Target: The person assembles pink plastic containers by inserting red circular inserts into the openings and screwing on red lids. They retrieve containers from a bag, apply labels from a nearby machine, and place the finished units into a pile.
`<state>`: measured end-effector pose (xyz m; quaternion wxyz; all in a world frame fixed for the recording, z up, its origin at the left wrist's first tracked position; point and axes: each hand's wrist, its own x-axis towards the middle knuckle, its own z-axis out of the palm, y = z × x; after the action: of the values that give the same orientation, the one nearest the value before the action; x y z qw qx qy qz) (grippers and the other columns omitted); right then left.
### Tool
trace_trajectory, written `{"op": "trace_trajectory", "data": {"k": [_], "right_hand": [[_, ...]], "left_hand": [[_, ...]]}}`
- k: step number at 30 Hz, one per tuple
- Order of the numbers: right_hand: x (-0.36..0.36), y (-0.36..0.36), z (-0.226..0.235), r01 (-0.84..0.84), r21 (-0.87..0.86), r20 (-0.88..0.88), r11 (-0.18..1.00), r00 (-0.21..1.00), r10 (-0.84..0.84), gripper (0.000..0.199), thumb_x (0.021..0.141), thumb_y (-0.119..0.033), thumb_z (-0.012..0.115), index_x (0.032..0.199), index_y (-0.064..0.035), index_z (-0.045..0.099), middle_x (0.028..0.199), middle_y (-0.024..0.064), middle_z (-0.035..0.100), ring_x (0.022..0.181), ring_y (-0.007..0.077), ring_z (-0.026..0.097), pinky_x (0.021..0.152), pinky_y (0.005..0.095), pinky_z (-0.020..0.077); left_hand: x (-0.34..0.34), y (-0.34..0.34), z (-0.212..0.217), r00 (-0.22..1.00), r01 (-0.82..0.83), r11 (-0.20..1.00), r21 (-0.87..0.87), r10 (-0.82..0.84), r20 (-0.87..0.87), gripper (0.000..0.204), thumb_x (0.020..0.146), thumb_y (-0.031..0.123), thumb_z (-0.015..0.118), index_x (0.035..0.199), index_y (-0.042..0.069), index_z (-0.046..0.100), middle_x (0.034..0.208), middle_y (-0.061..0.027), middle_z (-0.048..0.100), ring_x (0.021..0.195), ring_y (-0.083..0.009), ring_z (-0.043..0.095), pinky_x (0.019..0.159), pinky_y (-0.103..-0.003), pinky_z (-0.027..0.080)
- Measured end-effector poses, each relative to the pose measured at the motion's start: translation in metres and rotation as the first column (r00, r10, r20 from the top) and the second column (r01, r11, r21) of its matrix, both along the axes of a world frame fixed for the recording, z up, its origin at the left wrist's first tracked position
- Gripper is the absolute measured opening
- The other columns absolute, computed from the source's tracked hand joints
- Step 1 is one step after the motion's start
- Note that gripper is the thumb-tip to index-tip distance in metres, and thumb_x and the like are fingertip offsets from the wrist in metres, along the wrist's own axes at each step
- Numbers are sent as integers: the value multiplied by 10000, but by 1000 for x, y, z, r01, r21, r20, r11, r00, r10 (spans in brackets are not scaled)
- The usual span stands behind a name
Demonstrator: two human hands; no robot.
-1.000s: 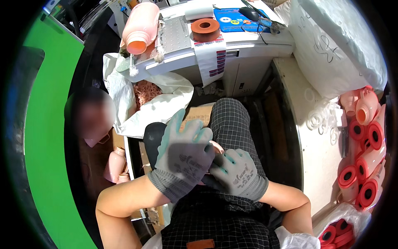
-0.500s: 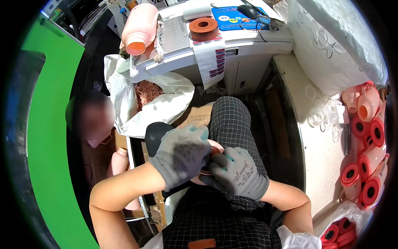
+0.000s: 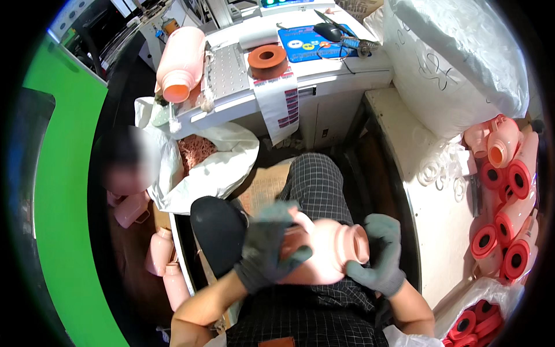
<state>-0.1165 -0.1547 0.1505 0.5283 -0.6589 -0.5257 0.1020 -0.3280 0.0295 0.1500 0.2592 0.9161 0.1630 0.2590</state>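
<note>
Over my lap lies a pink plastic jug [image 3: 324,257] on its side, its round open mouth turned right. My gloved left hand [image 3: 267,246] grips its left part, thumb across the body; its fingers are partly blurred. A small loop handle stands up near those fingers. At the neck, my gloved right hand [image 3: 378,254] is spread, thumb low by the shoulder of the jug and fingers raised beyond the mouth. Whether the right thumb touches the plastic, I cannot tell. Both gloves are grey with darker palms.
Ahead stands a white bench [image 3: 324,72] with another pink jug [image 3: 182,63], an orange tape roll [image 3: 267,62] and a mouse. A white sack [image 3: 222,173] holds pink shavings. White rings [image 3: 430,172] and several pink jugs with red parts lie right. Another person sits left, near more jugs.
The jug has come out from between my hands, tipped onto its side with its mouth to the right. My right hand has moved right and opened; the view has shifted slightly.
</note>
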Motion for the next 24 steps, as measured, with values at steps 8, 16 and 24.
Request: {"op": "trace_trajectory", "data": {"k": [8,16,24], "right_hand": [[8,-66,-5,-396,-405,-765,824,640,-68,887,869,-350,827,1531,62,405,1383,236,617,1292,314,624,1078,399,506],[7,-44,13,-521,-459,-409,720,843,349,968,837,-486,847,1598,-90,398,1523,238,526,1380,382,561,1117,445,490],[5,-36,13,-557,-546,-429,626,828,362,992,846,-505,835,1592,-35,381,1557,228,501,1385,366,562,1142,426,466]], "left_hand": [[51,57,-14,976,170,570,-804,12,216,509,930,205,760,1309,-10,496,1209,-118,576,1106,-207,591,942,-349,484],[144,226,-156,917,-118,407,-906,394,58,600,785,132,914,1295,-45,652,1168,-104,742,1049,-198,688,930,-328,545],[127,144,-70,804,-359,744,-564,553,218,696,772,44,837,1399,-29,544,1214,-170,713,993,-189,701,875,-326,577]]}}
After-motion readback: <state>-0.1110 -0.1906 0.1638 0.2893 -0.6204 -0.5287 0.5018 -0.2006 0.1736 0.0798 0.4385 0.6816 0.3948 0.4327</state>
